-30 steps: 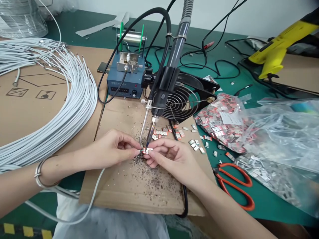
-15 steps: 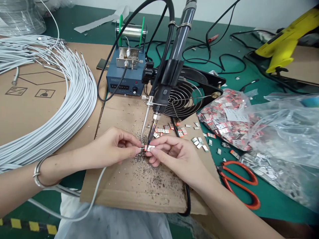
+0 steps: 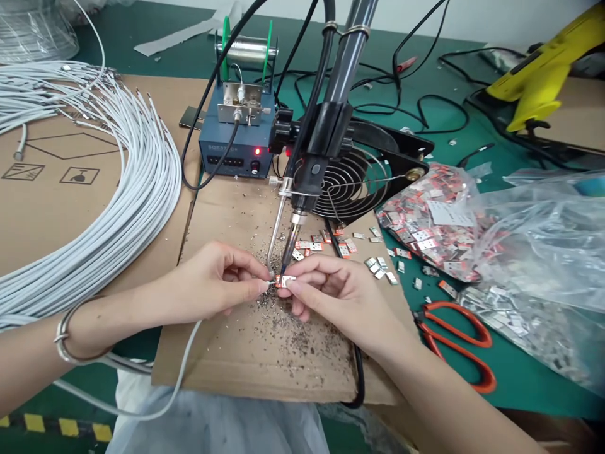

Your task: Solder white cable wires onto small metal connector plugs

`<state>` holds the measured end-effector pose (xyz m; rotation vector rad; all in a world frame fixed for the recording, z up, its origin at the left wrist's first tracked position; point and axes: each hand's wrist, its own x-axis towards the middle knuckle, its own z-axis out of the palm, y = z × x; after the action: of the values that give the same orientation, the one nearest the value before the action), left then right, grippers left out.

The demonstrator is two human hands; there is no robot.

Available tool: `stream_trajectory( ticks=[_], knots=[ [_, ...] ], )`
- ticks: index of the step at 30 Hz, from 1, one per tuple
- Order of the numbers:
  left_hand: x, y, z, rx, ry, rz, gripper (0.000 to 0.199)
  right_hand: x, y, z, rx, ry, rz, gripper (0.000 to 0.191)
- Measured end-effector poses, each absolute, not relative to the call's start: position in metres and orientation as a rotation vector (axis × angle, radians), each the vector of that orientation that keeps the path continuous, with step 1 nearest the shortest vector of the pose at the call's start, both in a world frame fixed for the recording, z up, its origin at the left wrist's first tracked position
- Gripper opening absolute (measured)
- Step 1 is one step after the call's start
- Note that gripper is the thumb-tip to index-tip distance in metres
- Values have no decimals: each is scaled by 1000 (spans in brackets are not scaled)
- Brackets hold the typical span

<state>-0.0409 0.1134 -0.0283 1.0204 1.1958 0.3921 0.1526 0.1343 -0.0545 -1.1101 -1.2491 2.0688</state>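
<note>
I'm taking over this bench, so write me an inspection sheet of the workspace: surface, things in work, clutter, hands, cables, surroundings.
Surface: green tabletop bearing a flat brown cardboard sheet; dark specks scattered on the cardboard.
Things in work: small flat red-and-white connector at the tip of a long black soldering iron; contact too small to confirm.
Clutter: loose silvery metal pieces, clear plastic bag of red-and-silver parts, orange-handled scissors.
Hands: left hand pinches a light-grey round cable; right hand pinches the connector.
Cables: large light-grey bundle, left; thick black cable, cardboard's near edge.
Surroundings: blue box, red lamp lit; black round-grilled fan.
</note>
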Motion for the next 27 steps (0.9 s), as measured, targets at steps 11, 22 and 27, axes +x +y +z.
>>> stream_trajectory(
  ticks=[11,22,27],
  knots=[
    [-41,112,-26,979,1202,403,10,152,135,-51,-1171,-1294,2042,22],
    [-41,112,-30,1013,1191,408,14,153,136,-51,-1154,-1309,2042,23],
    [-41,112,-29,1018,1209,396,16,151,136,-50,-1149,-1287,2055,21]
  ],
)
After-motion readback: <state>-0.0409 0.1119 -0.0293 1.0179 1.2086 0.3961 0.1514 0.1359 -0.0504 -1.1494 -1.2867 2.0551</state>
